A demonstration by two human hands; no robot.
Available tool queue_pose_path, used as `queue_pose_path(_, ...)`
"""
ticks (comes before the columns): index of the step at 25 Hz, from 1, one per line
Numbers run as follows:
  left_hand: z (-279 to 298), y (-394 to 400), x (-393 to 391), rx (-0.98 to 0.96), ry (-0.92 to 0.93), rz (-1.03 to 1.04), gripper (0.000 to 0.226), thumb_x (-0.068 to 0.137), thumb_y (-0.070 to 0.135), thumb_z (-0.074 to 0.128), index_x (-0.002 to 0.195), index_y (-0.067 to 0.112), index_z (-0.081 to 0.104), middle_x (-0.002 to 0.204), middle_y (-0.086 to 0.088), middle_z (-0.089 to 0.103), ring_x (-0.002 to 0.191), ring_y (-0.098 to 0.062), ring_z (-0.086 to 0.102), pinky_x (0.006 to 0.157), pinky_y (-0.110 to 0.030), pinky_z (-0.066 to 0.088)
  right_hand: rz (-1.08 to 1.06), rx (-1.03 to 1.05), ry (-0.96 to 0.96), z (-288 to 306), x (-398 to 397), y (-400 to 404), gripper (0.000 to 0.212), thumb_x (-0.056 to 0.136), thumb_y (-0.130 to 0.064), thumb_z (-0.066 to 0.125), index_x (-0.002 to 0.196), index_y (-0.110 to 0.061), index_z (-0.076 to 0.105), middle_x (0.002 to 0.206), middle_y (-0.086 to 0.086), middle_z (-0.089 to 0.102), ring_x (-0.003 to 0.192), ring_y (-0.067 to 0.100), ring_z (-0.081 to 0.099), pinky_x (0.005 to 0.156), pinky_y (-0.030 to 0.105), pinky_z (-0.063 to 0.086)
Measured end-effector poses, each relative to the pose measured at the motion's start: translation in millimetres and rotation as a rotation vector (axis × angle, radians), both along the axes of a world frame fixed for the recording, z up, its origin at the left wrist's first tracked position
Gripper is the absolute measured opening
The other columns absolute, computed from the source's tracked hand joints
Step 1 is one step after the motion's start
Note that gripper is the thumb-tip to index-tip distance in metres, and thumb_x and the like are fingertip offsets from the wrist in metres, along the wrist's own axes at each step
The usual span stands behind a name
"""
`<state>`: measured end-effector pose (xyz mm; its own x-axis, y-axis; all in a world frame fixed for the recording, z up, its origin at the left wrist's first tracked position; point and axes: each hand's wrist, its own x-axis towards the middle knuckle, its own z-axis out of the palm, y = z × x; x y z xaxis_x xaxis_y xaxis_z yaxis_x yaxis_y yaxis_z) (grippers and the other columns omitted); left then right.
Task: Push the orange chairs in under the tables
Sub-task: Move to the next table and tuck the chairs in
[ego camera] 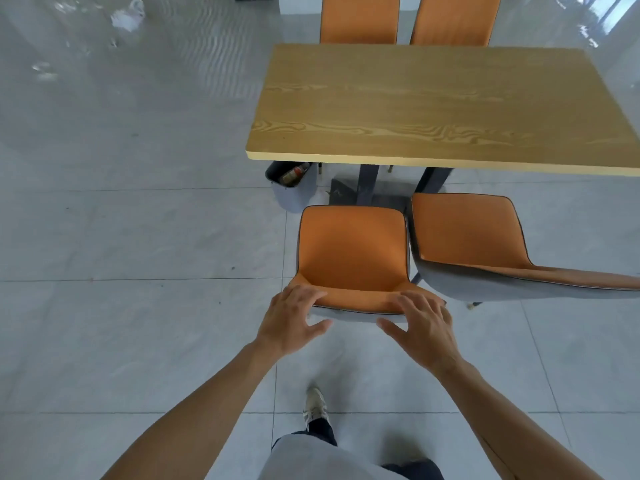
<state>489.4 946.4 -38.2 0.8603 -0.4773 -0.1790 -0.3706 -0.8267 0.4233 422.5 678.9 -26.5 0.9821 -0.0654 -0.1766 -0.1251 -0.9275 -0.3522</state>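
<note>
Both hands on the near chair's backrest

Here your view runs left to right, starting with the white crumpled bag (129, 14) on the grey floor (138, 237) at about ten o'clock. Closer to centre, a small grey bin (293, 188) with litter inside stands beneath the table's near left corner. Your left hand (292, 320) rests on the top edge of the near orange chair (351, 252), fingers laid over the rim and thumb spread underneath, not clenched. Your right hand (424, 327) rests on the same backrest edge, fingers relaxed and spread, thumb pointing left. This chair stands just short of the wooden table (440, 102), its seat wholly outside the tabletop edge at twelve o'clock from your hands. At two o'clock a second orange chair (467, 230) stands just beside it, turned askew, also outside the table. Two far orange chairs (360, 19) stand at the table's far side. Your shoe (315, 405) shows at six o'clock
</note>
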Motion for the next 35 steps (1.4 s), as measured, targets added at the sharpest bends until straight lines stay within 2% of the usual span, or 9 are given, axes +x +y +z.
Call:
queue_pose_path(4, -18.7, -7.3, 13.3, 0.035, 0.063, -0.048, 0.077, 0.076, 0.085, 0.034, 0.134, 0.035, 0.043, 0.138, 0.011, 0.047, 0.127, -0.015, 0.041, 0.109, -0.041, 0.030, -0.020, -0.041, 0.015, -14.1, 0.4, 3.1, 0.067, 0.078, -0.079, 0.045, 0.131, -0.038, 0.049, 0.137, -0.011, 0.050, 0.132, 0.020, 0.040, 0.110, 0.065, 0.023)
queue_pose_path(8, -32.0, -18.6, 16.6, 0.023, 0.019, 0.017, 0.076, 0.072, 0.092, 0.030, 0.125, 0.039, 0.048, 0.126, 0.013, 0.053, 0.118, -0.014, 0.045, 0.102, -0.040, 0.031, -0.011, -0.094, 0.023, -23.4, 11.4, 0.8, 0.071, 0.076, -0.084, 0.040, 0.127, -0.037, 0.054, 0.129, -0.011, 0.056, 0.126, 0.024, 0.045, 0.108, 0.068, 0.016)
queue_pose_path(10, -36.5, -20.8, 17.4, 0.007, -0.012, 0.044, 0.075, 0.071, 0.093, 0.030, 0.121, 0.040, 0.050, 0.121, 0.013, 0.054, 0.113, -0.013, 0.047, 0.099, -0.040, 0.032, 0.043, -0.112, 0.013, -27.1, 17.2, -5.8, 0.076, 0.075, -0.088, 0.034, 0.124, -0.035, 0.057, 0.124, -0.009, 0.060, 0.118, 0.026, 0.051, 0.108, 0.063, 0.022)
queue_pose_path(12, -39.1, -20.9, 17.5, -0.002, -0.024, 0.058, 0.074, 0.070, 0.093, 0.031, 0.118, 0.040, 0.051, 0.118, 0.013, 0.054, 0.110, -0.013, 0.048, 0.097, -0.039, 0.032, 0.086, -0.118, -0.003, -29.5, 21.8, -10.6, 0.079, 0.074, -0.090, 0.028, 0.121, -0.033, 0.059, 0.120, -0.008, 0.062, 0.111, 0.025, 0.053, 0.102, 0.054, 0.032)
queue_pose_path(14, -39.4, -23.0, 18.6, 0.005, -0.023, 0.060, 0.074, 0.070, 0.093, 0.031, 0.118, 0.040, 0.050, 0.117, 0.013, 0.055, 0.109, -0.013, 0.048, 0.097, -0.040, 0.033, 0.097, -0.105, -0.025, -31.4, 25.0, -13.8, 0.078, 0.074, -0.090, 0.031, 0.118, -0.033, 0.061, 0.116, -0.007, 0.064, 0.106, 0.025, 0.055, 0.095, 0.050, 0.036)
queue_pose_path(24, -39.6, -35.8, 30.6, 0.014, -0.038, 0.063, 0.072, 0.071, 0.091, 0.032, 0.116, 0.038, 0.053, 0.115, 0.011, 0.056, 0.108, -0.014, 0.049, 0.094, -0.041, 0.033, 0.093, -0.084, -0.075, -39.0, 37.1, -25.7, 0.074, 0.075, -0.088, 0.035, 0.116, -0.032, 0.061, 0.115, -0.008, 0.064, 0.105, 0.025, 0.055, 0.096, 0.053, 0.035)
queue_pose_path(35, -39.2, -47.0, 47.2, -0.004, -0.035, 0.068, 0.066, 0.072, 0.083, 0.044, 0.117, 0.037, 0.055, 0.116, 0.011, 0.057, 0.110, -0.015, 0.049, 0.095, -0.040, 0.031, 0.092, -0.071, -0.088, -40.3, 54.5, -37.3, 0.075, 0.075, -0.088, 0.034, 0.116, -0.031, 0.061, 0.116, -0.006, 0.064, 0.107, 0.026, 0.055, 0.099, 0.055, 0.033)
